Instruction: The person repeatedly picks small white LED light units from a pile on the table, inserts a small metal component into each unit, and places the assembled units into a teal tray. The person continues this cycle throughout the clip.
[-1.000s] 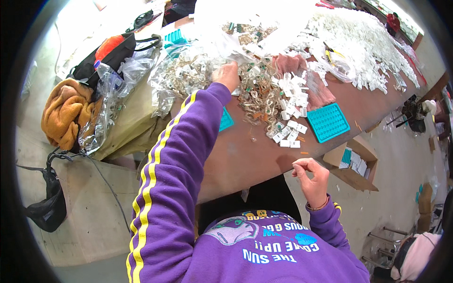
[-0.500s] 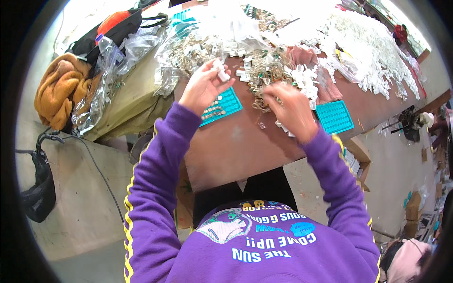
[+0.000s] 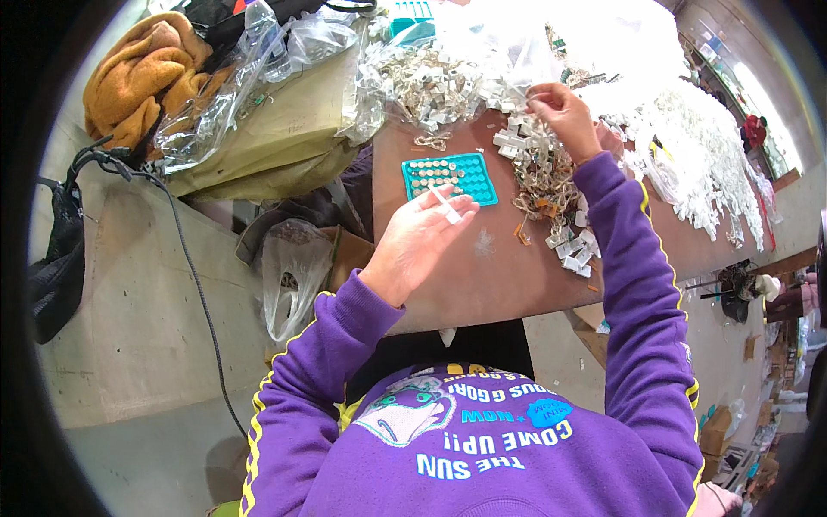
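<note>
My left hand (image 3: pixel 419 245) is palm up at the near side of the table, its fingertips closed around a small white plastic piece (image 3: pixel 447 208). Just beyond it lies a teal tray (image 3: pixel 479 180) with rows of small round metal discs. My right hand (image 3: pixel 565 119) reaches farther out, thumb and fingers pinched at the edge of a clear plastic bag (image 3: pixel 532 67); whatever is between the fingertips is too small to tell. Below that hand spreads a pile of white plastic pieces with tangled thin wires (image 3: pixel 544 177).
A second heap of white pieces and wires (image 3: pixel 435 86) sits at the far left in clear plastic. A broad mound of white pieces (image 3: pixel 698 164) covers the right side. Leftward are an orange-brown cloth (image 3: pixel 142 69), a plastic bottle (image 3: pixel 263 34) and a hanging clear bag (image 3: pixel 293 271).
The view has shifted. My right hand has gone from the near side of the wire pile to its far end. My left hand, still holding the white piece, is now nearer me, below the disc tray.
</note>
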Motion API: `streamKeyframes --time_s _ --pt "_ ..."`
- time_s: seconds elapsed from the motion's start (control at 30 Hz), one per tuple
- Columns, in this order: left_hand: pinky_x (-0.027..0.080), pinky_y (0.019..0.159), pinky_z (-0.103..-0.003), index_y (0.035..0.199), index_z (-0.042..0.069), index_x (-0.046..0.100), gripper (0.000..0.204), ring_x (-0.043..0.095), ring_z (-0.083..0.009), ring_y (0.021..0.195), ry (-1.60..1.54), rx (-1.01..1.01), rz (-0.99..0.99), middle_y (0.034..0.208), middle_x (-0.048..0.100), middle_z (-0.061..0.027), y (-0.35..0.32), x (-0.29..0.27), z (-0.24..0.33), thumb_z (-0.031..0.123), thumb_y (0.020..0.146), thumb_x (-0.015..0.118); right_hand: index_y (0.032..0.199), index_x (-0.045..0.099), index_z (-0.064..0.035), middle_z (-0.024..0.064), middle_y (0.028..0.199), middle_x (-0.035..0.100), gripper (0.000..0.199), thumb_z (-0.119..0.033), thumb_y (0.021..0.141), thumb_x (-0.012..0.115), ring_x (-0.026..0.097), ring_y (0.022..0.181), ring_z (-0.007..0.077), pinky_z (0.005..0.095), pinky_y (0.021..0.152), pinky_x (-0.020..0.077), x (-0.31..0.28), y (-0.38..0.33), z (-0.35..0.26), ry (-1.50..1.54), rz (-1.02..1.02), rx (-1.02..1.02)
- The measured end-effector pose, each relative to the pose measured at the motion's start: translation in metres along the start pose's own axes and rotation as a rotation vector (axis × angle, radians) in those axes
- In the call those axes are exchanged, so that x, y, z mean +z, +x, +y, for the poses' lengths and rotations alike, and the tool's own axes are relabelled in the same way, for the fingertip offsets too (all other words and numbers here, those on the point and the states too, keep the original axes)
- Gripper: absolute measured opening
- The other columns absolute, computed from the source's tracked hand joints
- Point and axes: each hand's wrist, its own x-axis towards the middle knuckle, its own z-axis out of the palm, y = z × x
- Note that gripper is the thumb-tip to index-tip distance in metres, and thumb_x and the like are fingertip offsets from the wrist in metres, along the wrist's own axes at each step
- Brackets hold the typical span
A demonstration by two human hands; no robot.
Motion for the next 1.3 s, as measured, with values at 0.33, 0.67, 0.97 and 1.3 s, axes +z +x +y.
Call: streamKeyframes --time_s 0.33,0.67,0.97,1.3 --pt "0.049 0.095 -0.031 0.126 0.000 0.051 0.031 0.061 -0.0186 0.108 0.210 0.081 0.108 0.116 0.063 -0.0108 -0.020 0.018 -0.027 0.010 0.097 0.056 0.126 0.053 0.0003 0.0137 0.104 0.068 0.032 -0.007 0.095 0.058 0.067 0.084 0.0146 0.0269 0.079 0.0543 0.012 -0.099 -0.044 0.998 -0.261 0.383" --pt "0.053 0.079 -0.026 0.106 -0.001 0.060 0.020 0.064 -0.0120 0.089 0.374 0.392 0.139 0.100 0.068 -0.0075 -0.038 0.010 -0.047 0.008 0.091 0.067 0.108 0.059 0.0009 0.0102 0.099 0.068 0.020 -0.008 0.091 0.064 0.068 0.086 0.0178 0.0288 0.081 0.0527 0.043 -0.167 -0.082 0.883 -0.457 0.433" --pt "0.052 0.080 -0.025 0.100 0.000 0.060 0.017 0.064 -0.0110 0.088 0.489 0.502 0.083 0.097 0.067 -0.0063 -0.050 0.012 -0.051 0.004 0.087 0.070 0.103 0.061 0.0026 0.0083 0.092 0.068 0.016 -0.006 0.091 0.064 0.067 0.082 0.0142 0.0262 0.077 0.0526 0.045 -0.184 -0.101 0.720 -0.398 0.383" --pt "0.051 0.078 -0.024 0.097 0.001 0.061 0.015 0.063 -0.0092 0.086 0.596 0.395 0.107 0.092 0.067 -0.0040 -0.054 0.014 -0.048 0.001 0.085 0.070 0.095 0.063 0.0026 0.0046 0.087 0.067 0.009 -0.004 0.089 0.064 0.066 0.076 0.0111 0.0234 0.070 0.0522 0.042 -0.190 -0.106 0.628 -0.354 0.410"
